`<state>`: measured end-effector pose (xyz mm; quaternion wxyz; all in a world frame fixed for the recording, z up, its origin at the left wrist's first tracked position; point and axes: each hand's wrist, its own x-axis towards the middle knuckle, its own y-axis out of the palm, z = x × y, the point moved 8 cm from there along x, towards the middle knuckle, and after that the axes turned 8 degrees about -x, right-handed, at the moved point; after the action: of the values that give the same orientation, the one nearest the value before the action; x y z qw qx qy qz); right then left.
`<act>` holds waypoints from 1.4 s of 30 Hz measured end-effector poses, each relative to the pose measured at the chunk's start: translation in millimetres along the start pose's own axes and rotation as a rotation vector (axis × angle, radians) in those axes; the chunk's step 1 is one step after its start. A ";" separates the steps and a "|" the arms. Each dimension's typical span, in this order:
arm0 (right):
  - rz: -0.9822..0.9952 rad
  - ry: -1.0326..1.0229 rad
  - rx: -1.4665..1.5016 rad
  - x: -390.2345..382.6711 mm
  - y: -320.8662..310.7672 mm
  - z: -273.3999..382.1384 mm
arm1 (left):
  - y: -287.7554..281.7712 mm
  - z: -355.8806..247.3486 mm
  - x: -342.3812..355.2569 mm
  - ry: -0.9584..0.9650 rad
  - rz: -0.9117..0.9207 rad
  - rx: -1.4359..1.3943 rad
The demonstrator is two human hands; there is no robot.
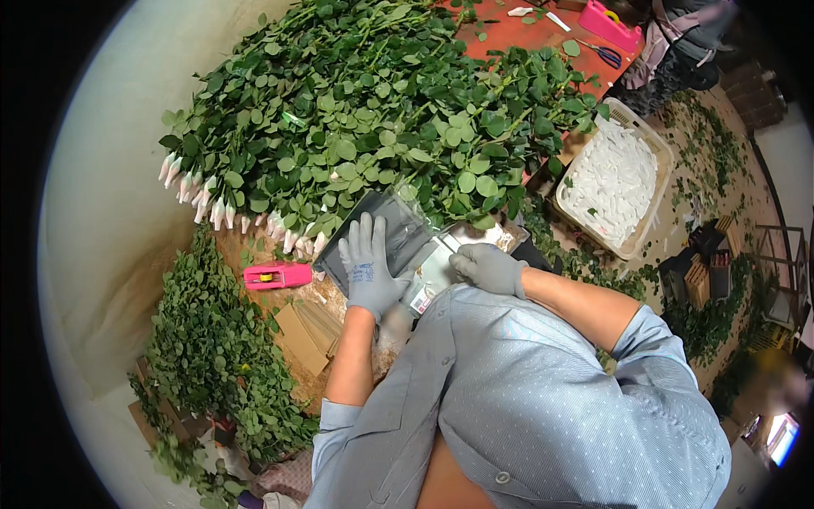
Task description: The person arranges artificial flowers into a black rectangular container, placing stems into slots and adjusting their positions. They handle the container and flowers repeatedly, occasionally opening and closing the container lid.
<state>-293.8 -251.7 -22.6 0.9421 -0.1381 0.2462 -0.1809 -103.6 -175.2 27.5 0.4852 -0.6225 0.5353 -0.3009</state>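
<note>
My left hand (370, 267), in a grey glove, lies with fingers stretched out on a dark grey sheet (398, 222) with clear plastic at its upper part. My right hand (490, 270), also gloved, has its fingers curled at the right of a light metal plate (441, 259) with a small label; what they hold is hidden. Just above both hands lies a big heap of leafy rose stems (356, 127), with wrapped pale pink buds (218, 212) along the left. A pink tape dispenser (277, 274) sits left of my left hand, above cardboard pieces (301, 339).
More leafy stems (203, 331) hang at left. A plastic basket (657, 174) of white pieces stands at right. The red surface (483, 30) holds scissors (604, 53) and another pink dispenser (608, 23). Leaves litter the floor (708, 144); a blurred person (772, 382) is by a screen (782, 437).
</note>
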 end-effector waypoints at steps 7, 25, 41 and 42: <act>-0.012 0.070 0.015 41.9 21.4 -54.9 | -0.1 -1.1 5.4 0.003 0.007 -0.006; -0.290 -0.015 -0.510 83.5 -12.1 -62.5 | -2.8 -3.3 4.5 -0.032 0.026 -0.003; -0.081 0.255 0.626 40.6 -8.4 -34.8 | 18.0 119.2 -121.7 -0.466 -0.627 -0.944; -0.141 0.153 0.904 74.3 15.1 -58.5 | 27.3 126.0 -121.9 -0.484 -0.633 -1.088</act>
<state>-259.3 -278.6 -107.8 0.8722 0.2839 0.2017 -0.3435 -31.2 -21.7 -24.1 0.0971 -0.9550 0.2784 0.0319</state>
